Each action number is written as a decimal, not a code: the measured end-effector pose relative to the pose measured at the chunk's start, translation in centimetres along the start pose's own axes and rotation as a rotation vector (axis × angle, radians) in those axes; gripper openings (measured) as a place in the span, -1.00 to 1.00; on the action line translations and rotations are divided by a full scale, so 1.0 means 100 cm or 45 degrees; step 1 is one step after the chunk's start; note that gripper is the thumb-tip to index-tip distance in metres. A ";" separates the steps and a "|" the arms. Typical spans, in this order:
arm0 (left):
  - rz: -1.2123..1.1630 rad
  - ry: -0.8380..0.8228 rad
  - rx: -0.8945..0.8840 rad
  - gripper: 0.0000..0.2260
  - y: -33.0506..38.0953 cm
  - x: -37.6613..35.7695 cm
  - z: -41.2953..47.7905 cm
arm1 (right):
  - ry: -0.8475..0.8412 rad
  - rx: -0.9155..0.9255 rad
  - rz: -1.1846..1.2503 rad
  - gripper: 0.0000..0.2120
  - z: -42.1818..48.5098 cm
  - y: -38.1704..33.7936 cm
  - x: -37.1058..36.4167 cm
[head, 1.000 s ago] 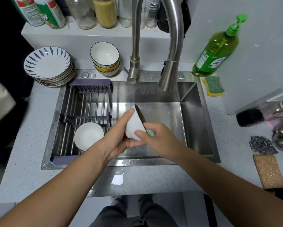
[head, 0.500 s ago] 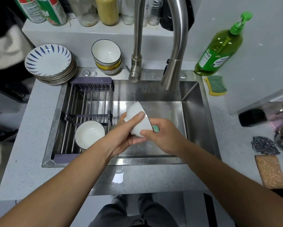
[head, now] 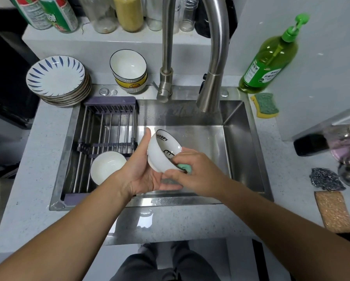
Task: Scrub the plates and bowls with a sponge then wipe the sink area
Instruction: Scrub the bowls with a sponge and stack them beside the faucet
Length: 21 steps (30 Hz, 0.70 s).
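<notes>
Left grip (head: 143, 171) is curled under and around the printed bowl (head: 164, 148), thumb up along its outer wall, tilting the mouth toward my right grip (head: 198, 171). That one pinches a teal sponge (head: 185, 168) against the bowl's near rim, fingers folded over it. Both grips hang over the basin of the sink (head: 241, 151), with the faucet (head: 211, 78) spout beyond them and no running water that I can make out. Just left of the left grip, a plain bowl (head: 107, 167) sits upright in the drying rack (head: 109, 118), which I read as one piece finished. Farther beyond and to the left of the grips, on the desk (head: 24, 189), a stack of plates (head: 56, 78) and some nested bowls (head: 128, 67) wait. I cannot tell from here whether they are dirty or clean, but I judge them to be the pile left to do. Beyond and right of the right grip lie a spare sponge (head: 265, 105) and the soap bottle (head: 271, 57). I would put us early: this bowl mid-scrub, most of the crockery to go, and the wipe of the sink area not yet begun.
</notes>
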<state>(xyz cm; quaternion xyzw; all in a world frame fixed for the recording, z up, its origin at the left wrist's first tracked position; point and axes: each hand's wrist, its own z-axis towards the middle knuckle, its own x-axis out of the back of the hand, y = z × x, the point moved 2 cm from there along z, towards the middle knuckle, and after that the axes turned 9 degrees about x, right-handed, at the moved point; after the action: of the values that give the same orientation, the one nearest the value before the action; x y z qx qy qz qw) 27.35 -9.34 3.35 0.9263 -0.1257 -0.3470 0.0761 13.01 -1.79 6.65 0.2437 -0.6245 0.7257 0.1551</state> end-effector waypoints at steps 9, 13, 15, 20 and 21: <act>0.031 0.244 -0.343 -0.18 -0.006 -0.008 0.005 | 0.114 -0.347 0.396 -0.82 0.000 0.002 0.000; 0.111 0.246 -0.341 -0.39 -0.003 -0.017 -0.003 | 0.111 -0.335 0.419 -0.84 0.000 -0.002 0.001; 0.050 0.270 -0.291 -0.45 0.000 -0.019 -0.005 | 0.025 -0.292 0.327 -0.79 -0.004 0.000 0.001; 0.035 0.253 0.005 -0.14 -0.003 -0.007 -0.004 | -0.313 0.088 -0.335 -0.58 -0.010 0.016 0.009; 0.031 0.231 0.044 -0.09 -0.005 -0.007 -0.004 | -0.335 0.087 -0.361 -0.59 -0.010 0.018 0.010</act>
<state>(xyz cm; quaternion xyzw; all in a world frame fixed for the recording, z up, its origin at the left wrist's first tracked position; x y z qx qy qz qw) 27.24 -8.67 3.96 0.9535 -0.1354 -0.2586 0.0754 11.08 -1.20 5.53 0.4270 -0.5740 0.6791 0.1642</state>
